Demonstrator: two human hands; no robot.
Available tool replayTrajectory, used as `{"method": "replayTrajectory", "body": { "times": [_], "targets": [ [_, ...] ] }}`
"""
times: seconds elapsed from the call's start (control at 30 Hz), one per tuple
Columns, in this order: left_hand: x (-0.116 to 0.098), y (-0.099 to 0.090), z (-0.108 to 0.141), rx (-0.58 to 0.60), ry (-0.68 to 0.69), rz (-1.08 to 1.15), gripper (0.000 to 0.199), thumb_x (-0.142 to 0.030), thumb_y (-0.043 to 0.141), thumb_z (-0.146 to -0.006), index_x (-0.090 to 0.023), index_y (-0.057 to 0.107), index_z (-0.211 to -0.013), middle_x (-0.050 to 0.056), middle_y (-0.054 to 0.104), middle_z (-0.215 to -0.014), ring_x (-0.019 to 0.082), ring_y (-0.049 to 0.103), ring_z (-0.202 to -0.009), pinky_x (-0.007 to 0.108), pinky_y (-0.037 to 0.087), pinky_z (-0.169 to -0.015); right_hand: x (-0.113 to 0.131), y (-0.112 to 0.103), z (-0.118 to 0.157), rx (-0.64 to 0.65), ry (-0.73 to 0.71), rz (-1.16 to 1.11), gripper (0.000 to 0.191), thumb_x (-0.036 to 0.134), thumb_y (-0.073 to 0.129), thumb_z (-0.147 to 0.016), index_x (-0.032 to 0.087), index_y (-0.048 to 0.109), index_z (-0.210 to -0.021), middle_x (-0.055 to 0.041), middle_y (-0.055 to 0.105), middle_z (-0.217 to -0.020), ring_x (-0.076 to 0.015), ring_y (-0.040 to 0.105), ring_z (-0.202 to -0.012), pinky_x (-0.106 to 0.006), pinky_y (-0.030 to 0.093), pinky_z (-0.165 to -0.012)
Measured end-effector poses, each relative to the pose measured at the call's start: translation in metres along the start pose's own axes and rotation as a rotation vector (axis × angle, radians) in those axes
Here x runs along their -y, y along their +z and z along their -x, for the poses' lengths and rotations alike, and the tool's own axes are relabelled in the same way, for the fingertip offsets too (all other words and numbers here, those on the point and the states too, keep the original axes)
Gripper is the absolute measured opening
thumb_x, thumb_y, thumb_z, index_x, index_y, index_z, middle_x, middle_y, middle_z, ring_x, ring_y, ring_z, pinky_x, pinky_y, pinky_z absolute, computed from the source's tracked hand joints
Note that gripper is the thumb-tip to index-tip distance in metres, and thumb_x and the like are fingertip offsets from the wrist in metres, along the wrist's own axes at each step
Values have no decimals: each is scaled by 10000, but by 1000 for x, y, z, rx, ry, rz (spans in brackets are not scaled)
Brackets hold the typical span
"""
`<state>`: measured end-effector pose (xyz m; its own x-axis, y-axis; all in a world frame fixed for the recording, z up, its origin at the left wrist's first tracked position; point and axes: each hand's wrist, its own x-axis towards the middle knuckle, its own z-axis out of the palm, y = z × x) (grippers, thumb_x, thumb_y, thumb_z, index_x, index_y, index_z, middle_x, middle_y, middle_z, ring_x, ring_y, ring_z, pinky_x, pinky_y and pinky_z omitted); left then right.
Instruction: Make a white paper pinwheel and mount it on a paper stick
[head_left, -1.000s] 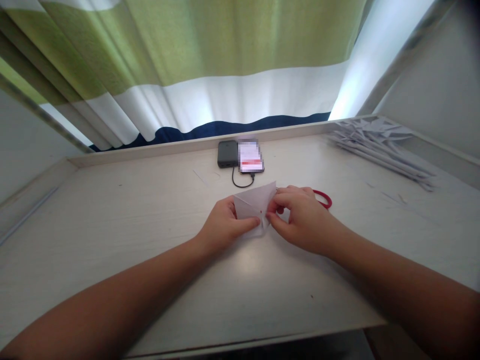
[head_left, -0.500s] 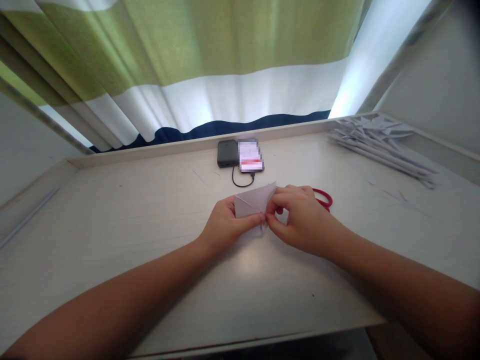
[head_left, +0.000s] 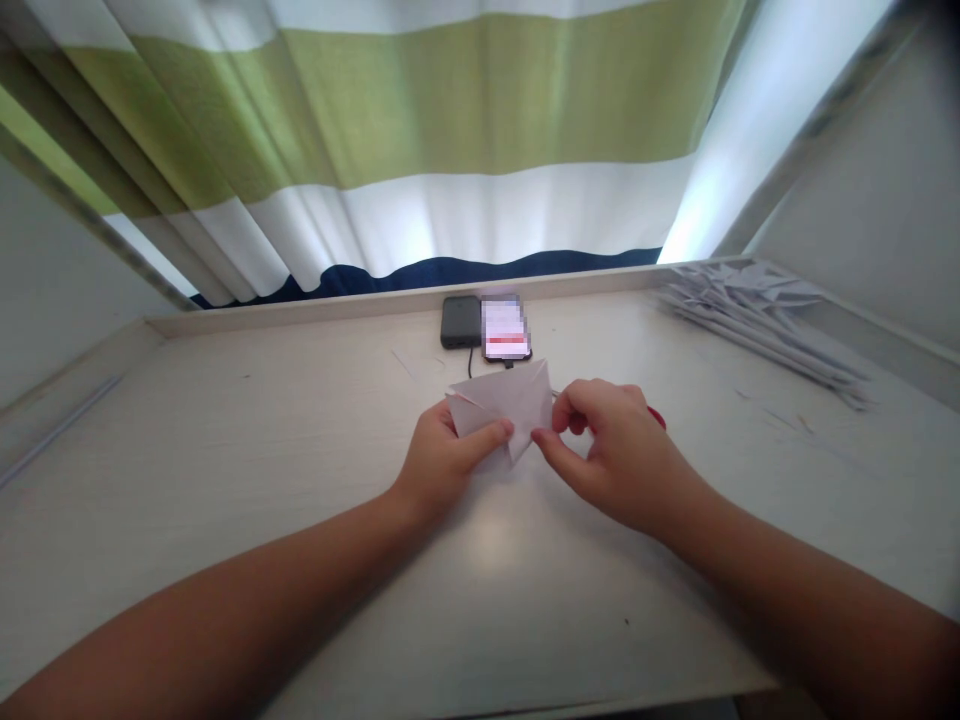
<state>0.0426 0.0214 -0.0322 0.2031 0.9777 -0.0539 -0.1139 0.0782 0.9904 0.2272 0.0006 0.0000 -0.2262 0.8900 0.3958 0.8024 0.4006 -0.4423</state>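
Note:
A folded piece of white paper (head_left: pixel 491 400), with a flap creased to a point at its lower edge, is held above the desk. My left hand (head_left: pixel 442 450) grips it from the left, thumb flat on the front face and the other fingers behind. At the paper's right edge is my right hand (head_left: pixel 611 440), its thumb tip against the paper and its fingers curled close beside the edge. Behind the right hand shows part of a red loop (head_left: pixel 657 417), which looks like a scissors handle; the rest is hidden.
A phone (head_left: pixel 505 330) and a black power bank (head_left: pixel 460 322), joined by a cable, lie at the back of the white desk (head_left: pixel 300 420). A pile of folded paper (head_left: pixel 765 320) is at the far right. A paper strip (head_left: pixel 60 430) lies left; thin scraps are scattered.
The paper has turned in my hands, showing more of its face and a downward point. My right hand has shifted slightly right, covering more of the red loop. The view has tilted up a little.

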Motion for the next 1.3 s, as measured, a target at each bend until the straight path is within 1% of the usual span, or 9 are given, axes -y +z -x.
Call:
{"method": "replayTrajectory", "body": {
  "times": [0.13, 0.23, 0.3, 0.37, 0.47, 0.57, 0.7, 1.07, 1.3],
  "targets": [
    [1, -1, -2, -96, -13, 172, 358, -287, 745, -689, -126, 650, -994, 85, 710, -911, 218, 661, -774, 364, 521, -759, -6, -7, -2, -6, 98, -24, 294, 377, 580, -794, 200, 459, -592, 20, 497, -547, -127, 432, -521, -295, 324, -553],
    [1, 0, -3, -114, 1, 261, 342, -277, 747, -690, -138, 647, -986, 70, 712, -898, 210, 664, -777, 355, 521, -766, -11, -3, -3, 203, 224, -132, 379, 492, 552, -805, 198, 499, -571, 11, 507, -517, -129, 438, -480, -268, 294, -455],
    [1, 0, -2, -108, 26, 298, 323, -270, 746, -691, -150, 647, -974, 53, 713, -895, 205, 665, -790, 339, 518, -769, -12, 6, -3, 346, 265, -289, 340, 515, 593, -774, 193, 591, -667, -4, 574, -587, -141, 493, -519, -265, 334, -459],
    [0, 1, -1, -94, 50, 322, 303, -266, 738, -701, -160, 647, -969, 38, 714, -887, 201, 665, -793, 333, 515, -769, -10, 18, -2, 398, 280, -527, 290, 466, 654, -740, 188, 639, -821, -19, 628, -698, -151, 546, -595, -267, 392, -511],
    [0, 2, 0, -67, 70, 342, 283, -248, 729, -712, -156, 649, -967, 39, 715, -882, 202, 664, -791, 338, 511, -775, -4, 35, -1, 378, 297, -928, 253, 374, 685, -724, 171, 634, -865, -24, 647, -759, -146, 572, -649, -265, 431, -581],
    [0, 4, 1, 2, 84, 340, 290, -215, 722, -721, -136, 664, -993, 62, 718, -913, 208, 659, -849, 341, 494, -829, 0, 44, -1, 270, 347, -1133, 217, 324, 712, -709, 165, 650, -843, -22, 669, -763, -151, 590, -680, -271, 446, -643],
    [0, 6, 2, 50, 53, 355, 305, -213, 708, -737, -132, 666, -1028, 80, 721, -920, 217, 661, -861, 355, 493, -836, -3, 46, -1, 113, 438, -1171, 208, 344, 745, -684, 163, 686, -768, -11, 676, -678, -152, 585, -619, -269, 439, -615],
    [0, 7, 3, 7, -31, 386, 330, -205, 717, -714, -117, 646, -1023, 92, 708, -902, 212, 653, -793, 367, 506, -797, -6, 41, 0, 147, 460, -1145, 196, 348, 737, -698, 160, 704, -739, -38, 705, -713, -182, 620, -655, -291, 460, -630],
    [0, 7, 1, 20, -36, 371, 340, -194, 714, -715, -100, 633, -1032, 96, 701, -892, 203, 643, -795, 372, 501, -813, -15, 49, 0, 77, 474, -1186, 168, 327, 752, -688, 183, 694, -754, -29, 698, -738, -181, 618, -675, -302, 472, -652]
  ]
}}
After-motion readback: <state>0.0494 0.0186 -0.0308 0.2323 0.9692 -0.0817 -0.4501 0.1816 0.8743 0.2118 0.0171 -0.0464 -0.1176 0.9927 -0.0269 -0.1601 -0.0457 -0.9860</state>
